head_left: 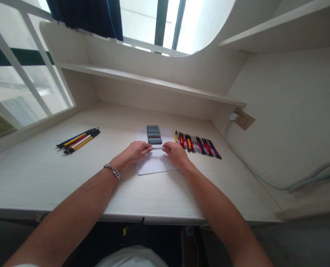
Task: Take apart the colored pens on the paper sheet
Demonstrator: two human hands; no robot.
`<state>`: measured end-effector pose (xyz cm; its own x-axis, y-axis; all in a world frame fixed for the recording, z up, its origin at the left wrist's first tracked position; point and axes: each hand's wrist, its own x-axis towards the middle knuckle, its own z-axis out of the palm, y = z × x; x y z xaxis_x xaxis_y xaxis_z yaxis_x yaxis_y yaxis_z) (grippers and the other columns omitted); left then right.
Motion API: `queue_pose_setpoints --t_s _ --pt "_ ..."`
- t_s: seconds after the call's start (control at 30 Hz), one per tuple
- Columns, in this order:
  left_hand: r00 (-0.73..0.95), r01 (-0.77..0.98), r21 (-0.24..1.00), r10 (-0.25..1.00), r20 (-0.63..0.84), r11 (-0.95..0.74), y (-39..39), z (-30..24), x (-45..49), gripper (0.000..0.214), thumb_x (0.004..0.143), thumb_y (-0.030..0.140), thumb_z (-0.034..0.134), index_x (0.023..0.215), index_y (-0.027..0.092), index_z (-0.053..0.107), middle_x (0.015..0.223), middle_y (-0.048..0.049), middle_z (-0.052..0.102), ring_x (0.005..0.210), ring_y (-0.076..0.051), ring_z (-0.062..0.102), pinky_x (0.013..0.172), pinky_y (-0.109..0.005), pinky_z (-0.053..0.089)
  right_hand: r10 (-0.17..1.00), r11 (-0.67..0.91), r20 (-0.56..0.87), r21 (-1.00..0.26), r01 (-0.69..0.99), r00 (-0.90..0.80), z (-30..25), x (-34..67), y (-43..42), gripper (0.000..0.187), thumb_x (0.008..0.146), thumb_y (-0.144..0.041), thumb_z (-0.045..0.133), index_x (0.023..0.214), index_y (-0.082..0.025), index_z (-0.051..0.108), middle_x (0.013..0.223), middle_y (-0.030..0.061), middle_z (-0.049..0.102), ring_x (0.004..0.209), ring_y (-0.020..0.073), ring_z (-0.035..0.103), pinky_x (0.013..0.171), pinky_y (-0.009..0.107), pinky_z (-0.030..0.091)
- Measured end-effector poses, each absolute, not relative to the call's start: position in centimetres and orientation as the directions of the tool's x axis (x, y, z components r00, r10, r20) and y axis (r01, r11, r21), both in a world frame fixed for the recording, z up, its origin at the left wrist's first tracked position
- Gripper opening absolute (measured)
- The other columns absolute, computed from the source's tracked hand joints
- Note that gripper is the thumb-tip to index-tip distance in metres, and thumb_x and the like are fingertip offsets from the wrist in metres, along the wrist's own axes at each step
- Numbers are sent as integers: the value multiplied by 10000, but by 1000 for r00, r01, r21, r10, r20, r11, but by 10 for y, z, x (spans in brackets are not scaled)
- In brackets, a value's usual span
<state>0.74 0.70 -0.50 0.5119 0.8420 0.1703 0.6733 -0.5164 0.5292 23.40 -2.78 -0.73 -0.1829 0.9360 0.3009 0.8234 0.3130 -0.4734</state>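
Note:
Above a white sheet of paper, my left hand and my right hand pinch opposite ends of a slim, light-coloured pen. It lies level between the fingertips, and its ends are hidden by them. Just beyond the pen, a phone rests on the paper with its screen facing up. Close to my right hand, a row of pens in red, yellow, blue, black and clear lies side by side. Farther off to the left is a smaller bunch of pens.
All of this is on a white desk under a long shelf. On the right wall, a white plug sits in a socket, its grey cable running down to the desk's right side. A barred railing borders the left.

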Motion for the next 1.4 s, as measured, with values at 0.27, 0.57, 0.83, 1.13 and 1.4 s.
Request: queue_pose_setpoints --t_s 0.27,0.57,0.83,1.13,1.4 --pt "430 598 613 852 300 -517 3 -6 10 220 814 329 671 968 193 750 960 -73 761 856 -215 677 796 -307 501 952 303 257 -734 607 -164 -8 238 -27 235 907 -360 641 1043 -185 719 870 25 736 752 143 635 725 248 454" --pt "442 554 629 833 332 -545 -4 -7 20 256 835 381 673 970 182 763 887 -62 758 764 -185 660 734 -284 487 973 213 136 -840 500 -187 -11 238 -22 374 934 -393 526 674 -162 665 534 -25 573 493 100 487 547 225 371" --pt "468 604 614 849 244 -509 -6 -3 18 320 902 414 537 865 198 769 790 -35 750 719 -174 630 680 -274 439 958 286 247 -868 406 -146 -16 234 -23 179 859 -308 606 858 -180 731 654 -17 650 566 110 541 584 224 427" --pt "439 602 636 866 240 -482 -3 -7 17 284 866 425 604 945 208 771 896 -52 774 790 -197 667 736 -291 474 972 234 207 -885 403 -109 -15 240 -21 344 829 -377 715 1110 -178 713 909 49 754 645 113 633 618 223 480" --pt "466 590 625 848 254 -511 -6 -6 18 305 898 433 572 976 209 765 951 -64 778 850 -212 678 760 -294 481 970 241 203 -857 456 -133 -13 241 -26 259 883 -377 624 769 -159 705 670 21 697 562 109 594 567 218 446"
